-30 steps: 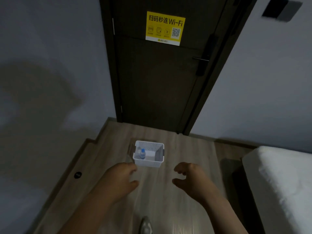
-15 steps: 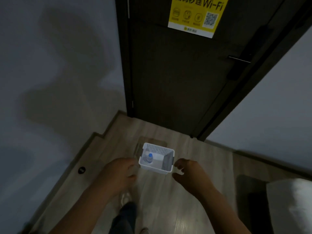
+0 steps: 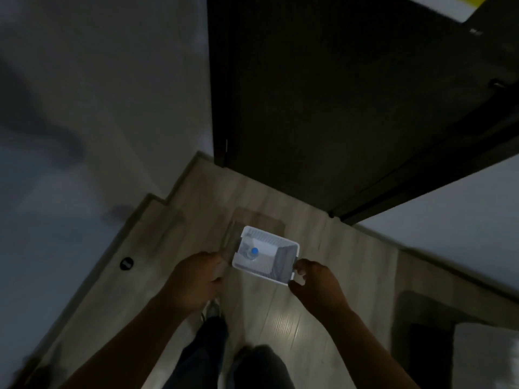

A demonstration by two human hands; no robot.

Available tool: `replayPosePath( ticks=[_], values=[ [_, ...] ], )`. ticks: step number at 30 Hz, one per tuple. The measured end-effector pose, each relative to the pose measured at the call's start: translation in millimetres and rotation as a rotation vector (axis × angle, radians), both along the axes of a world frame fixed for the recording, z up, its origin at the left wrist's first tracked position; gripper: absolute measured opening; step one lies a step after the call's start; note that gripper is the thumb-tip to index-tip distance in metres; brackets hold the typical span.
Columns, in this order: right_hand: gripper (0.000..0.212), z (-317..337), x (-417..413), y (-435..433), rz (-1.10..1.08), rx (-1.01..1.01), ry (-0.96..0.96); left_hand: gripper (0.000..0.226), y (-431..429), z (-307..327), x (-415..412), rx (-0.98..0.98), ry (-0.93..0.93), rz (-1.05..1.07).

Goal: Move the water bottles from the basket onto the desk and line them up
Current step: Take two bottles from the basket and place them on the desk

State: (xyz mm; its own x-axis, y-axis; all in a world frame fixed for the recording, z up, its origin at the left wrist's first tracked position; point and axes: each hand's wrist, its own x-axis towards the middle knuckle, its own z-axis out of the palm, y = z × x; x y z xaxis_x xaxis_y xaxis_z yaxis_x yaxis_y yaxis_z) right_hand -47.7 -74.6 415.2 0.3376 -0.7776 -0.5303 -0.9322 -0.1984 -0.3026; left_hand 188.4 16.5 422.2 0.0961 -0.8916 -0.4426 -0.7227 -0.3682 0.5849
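Head-worn, steeply down onto floor (image 3: 323,248)

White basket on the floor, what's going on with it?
A person stands over the white plastic basket on the pale wooden floor by a dark door. Their right hand curls round its right edge; their left hand is at its left side, contact unclear. One clear water bottle with a blue cap stands inside, not taken out yet.
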Motion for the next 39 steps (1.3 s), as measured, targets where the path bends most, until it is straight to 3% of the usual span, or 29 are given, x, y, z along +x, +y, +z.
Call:
replayPosePath(
  ticks=[4, 9, 18, 26, 39],
  values=[
    [0.038, -45, 20, -36, -0.015, 0.024, 0.003, 0.036, -25, -54, 18, 0.036, -0.069, -0.002],
    [0.041, -135, 44, -76, -0.016, 0.081, 0.011, 0.054, -42, -136, 20, 0.241, -0.045, 0.142],
    [0.050, -328, 65, -113, 0.108, 0.180, 0.134, 0.046, -54, -303, 19, 0.324, -0.046, 0.172],
    [0.048, -476, 73, -127, 0.063, 0.143, 0.207, 0.042, -65, -436, 21, 0.400, -0.005, 0.201],
    [0.046, -595, 89, -146, 0.026, 0.162, 0.303, 0.042, -85, -530, 33, 0.481, -0.017, 0.161]
  ],
)
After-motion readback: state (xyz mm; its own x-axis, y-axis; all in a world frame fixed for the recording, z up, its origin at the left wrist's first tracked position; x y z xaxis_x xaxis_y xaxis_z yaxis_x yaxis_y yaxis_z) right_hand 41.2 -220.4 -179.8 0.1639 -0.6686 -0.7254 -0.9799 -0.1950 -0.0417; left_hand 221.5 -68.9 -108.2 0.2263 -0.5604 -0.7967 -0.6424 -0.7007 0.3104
